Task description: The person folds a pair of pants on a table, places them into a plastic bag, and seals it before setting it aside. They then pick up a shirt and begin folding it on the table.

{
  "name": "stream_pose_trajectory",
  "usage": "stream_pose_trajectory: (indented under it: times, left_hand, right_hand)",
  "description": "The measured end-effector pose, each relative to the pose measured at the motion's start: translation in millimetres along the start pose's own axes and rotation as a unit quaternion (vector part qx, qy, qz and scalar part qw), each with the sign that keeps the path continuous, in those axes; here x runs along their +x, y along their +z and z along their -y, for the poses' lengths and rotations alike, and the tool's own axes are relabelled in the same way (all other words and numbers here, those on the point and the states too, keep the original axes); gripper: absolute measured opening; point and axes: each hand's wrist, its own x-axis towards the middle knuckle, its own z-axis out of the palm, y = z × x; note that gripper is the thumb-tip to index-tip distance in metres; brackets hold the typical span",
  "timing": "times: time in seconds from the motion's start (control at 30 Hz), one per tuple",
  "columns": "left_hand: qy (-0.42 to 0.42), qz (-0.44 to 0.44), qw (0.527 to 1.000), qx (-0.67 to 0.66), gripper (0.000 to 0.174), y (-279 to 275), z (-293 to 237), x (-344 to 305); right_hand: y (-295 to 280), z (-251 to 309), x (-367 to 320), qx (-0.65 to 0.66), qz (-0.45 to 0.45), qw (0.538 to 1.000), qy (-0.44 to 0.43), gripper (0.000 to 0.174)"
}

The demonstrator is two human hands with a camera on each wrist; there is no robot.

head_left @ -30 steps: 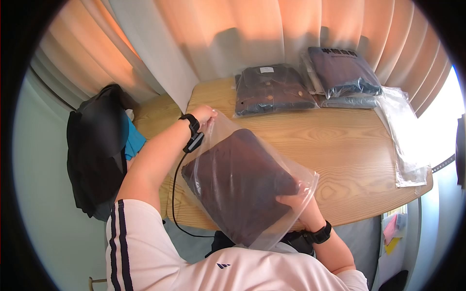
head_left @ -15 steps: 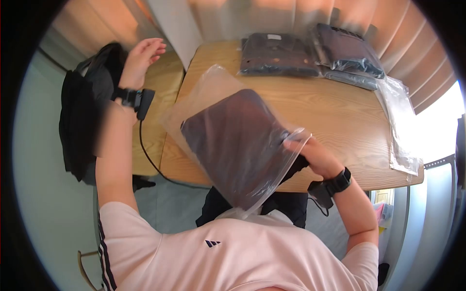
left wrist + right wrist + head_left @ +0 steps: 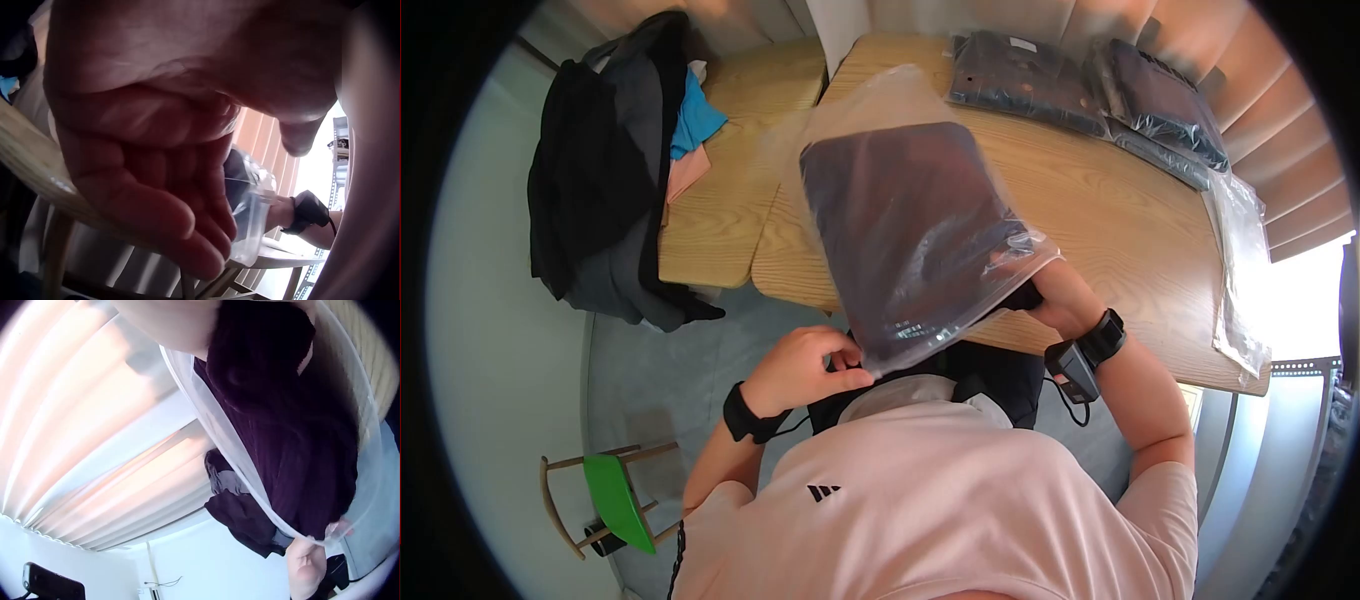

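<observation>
A folded dark garment (image 3: pixel 910 210) lies inside a clear plastic bag (image 3: pixel 890 95), held tilted above the table's front edge. At the bag's mouth on the right, my right hand (image 3: pixel 1065 295) grips the garment, with the bag's rim around the fingers. In the right wrist view, dark purplish cloth (image 3: pixel 300 450) bunches in that hand and fills the open mouth. My left hand (image 3: pixel 800 365) is at the bag's lower corner, fingertips right at the rim. The left wrist view shows its fingers (image 3: pixel 156 206) loosely bent and the thumb well apart from them.
Bagged folded garments (image 3: pixel 1030 85) and a stack of bagged clothes (image 3: pixel 1165 100) lie at the table's back right. Flat clear bags (image 3: pixel 1240 270) hang over its right edge. Dark clothes (image 3: pixel 600 170) are heaped at the left, beside a blue cloth (image 3: pixel 697 115). A green-seated chair (image 3: pixel 620 500) stands lower left.
My left hand has let go of the bag's far corner, swung out left, then come down to its near corner. My right hand has kept its grip as the bag turned slightly.
</observation>
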Motion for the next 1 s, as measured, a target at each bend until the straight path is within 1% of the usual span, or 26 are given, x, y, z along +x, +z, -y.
stream_pose_trajectory:
  times: [0.03,0.1,0.13,0.2,0.23,0.27,0.3,0.33,0.37,0.43,0.47,0.5,0.53,0.57,0.6,0.63,0.67,0.7,0.77,0.8,0.83,0.87,0.9,0.93,0.97,1.0]
  left_hand:
    - [-0.001,-0.001,1.000,-0.003,0.030,4.9,-2.4,2.0]
    - [0.000,-0.064,0.996,0.065,0.035,8.1,-5.0,9.6]
    - [0.004,-0.067,0.996,0.065,0.035,8.1,-5.0,12.5]
    - [0.000,-0.081,0.987,0.142,0.030,5.7,-3.8,19.8]
    - [-0.003,-0.087,0.980,0.180,0.029,4.7,-3.2,23.3]
    - [0.000,-0.089,0.979,0.183,0.029,5.5,-2.4,27.0]
    - [0.028,-0.077,0.982,0.170,0.029,8.3,-1.8,32.0]
    - [0.057,-0.064,0.984,0.157,0.029,11.0,-2.5,37.5]
    - [0.060,-0.065,0.983,0.160,0.029,14.6,-5.0,42.5]
    - [0.091,-0.048,0.992,0.072,0.030,25.7,-13.6,52.0]
    - [0.096,-0.035,0.992,0.079,0.029,31.6,-17.1,54.7]
    - [0.099,-0.018,0.995,-0.004,0.029,37.9,-20.5,57.5]
    - [0.112,-0.003,0.993,-0.032,0.028,44.5,-25.1,58.7]
    - [0.125,0.013,0.990,-0.061,0.028,50.2,-29.0,59.9]
    - [0.137,0.039,0.988,-0.055,0.028,54.9,-28.8,63.0]
    - [0.139,0.043,0.988,-0.053,0.028,54.6,-28.1,64.8]
    - [0.106,0.065,0.989,-0.080,0.027,53.4,-27.2,66.9]
    - [0.072,0.087,0.988,-0.105,0.027,51.3,-26.2,68.6]
    - [0.055,0.072,0.989,-0.121,0.026,46.5,-20.4,62.5]
    - [0.036,0.050,0.988,-0.139,0.026,44.7,-16.7,58.2]
    - [0.035,0.055,0.988,-0.142,0.026,43.7,-12.2,55.9]
    - [0.045,0.045,0.985,-0.158,0.026,44.1,-6.9,53.2]
    - [0.053,0.035,0.982,-0.176,0.026,45.1,-6.1,50.4]
    - [0.073,0.031,0.984,-0.157,0.026,45.3,-6.9,48.6]
    - [0.069,0.030,0.984,-0.162,0.026,44.6,-9.6,48.3]
    - [0.084,0.027,0.985,-0.145,0.026,43.8,-11.8,48.2]
  right_hand:
    - [6.7,-0.6,-2.8,0.035,-0.015,0.999,-0.003,0.020]
    - [8.8,-3.8,-4.8,0.066,-0.031,0.997,-0.011,0.017]
    - [4.5,-10.0,-1.6,0.073,-0.043,0.996,-0.027,0.016]
    - [4.5,-14.8,-1.9,0.104,-0.080,0.990,-0.046,0.013]
    - [7.5,-16.8,-4.3,0.103,-0.078,0.990,-0.051,0.013]
    - [10.8,-19.5,-7.0,0.133,-0.118,0.982,-0.063,0.013]
    - [13.6,-22.4,-9.5,0.163,-0.157,0.971,-0.076,0.013]
    - [14.8,-27.2,-9.7,0.219,-0.149,0.961,-0.080,0.013]
    - [11.2,-36.7,-5.1,0.220,-0.148,0.961,-0.085,0.013]
    - [10.9,-47.0,3.7,0.262,-0.077,0.956,-0.103,0.013]
    - [15.8,-42.5,-0.7,0.264,-0.074,0.958,-0.083,0.014]
    - [12.5,-46.9,2.4,0.267,-0.074,0.957,-0.088,0.014]
    - [7.5,-55.1,7.2,-0.122,-0.134,0.951,-0.253,0.016]
    - [2.8,-61.2,10.5,-0.488,-0.174,0.772,-0.368,0.018]
    - [10.1,-59.2,12.6,-0.486,-0.179,0.772,-0.368,0.018]
    - [24.2,-53.4,16.3,-0.133,-0.153,0.932,-0.300,0.023]
    - [33.0,-45.0,18.3,0.242,-0.102,0.946,-0.188,0.027]
    - [30.7,-33.7,15.7,0.245,-0.105,0.945,-0.191,0.027]
    - [15.4,-10.6,3.6,0.112,-0.131,0.985,-0.019,0.032]
    - [8.5,-1.4,-1.6,0.116,-0.136,0.984,-0.017,0.032]
    - [1.5,7.3,-6.5,-0.083,-0.125,0.985,-0.086,0.036]
    - [-1.5,10.5,-11.7,-0.279,-0.107,0.943,-0.147,0.040]
    - [2.1,6.4,-16.3,-0.278,-0.109,0.944,-0.139,0.040]
    - [9.3,0.7,-19.6,-0.477,-0.194,0.820,-0.250,0.043]
    - [16.0,-2.5,-24.0,-0.640,-0.259,0.635,-0.346,0.047]
    - [23.1,0.3,-33.9,-0.702,-0.176,0.557,-0.408,0.055]
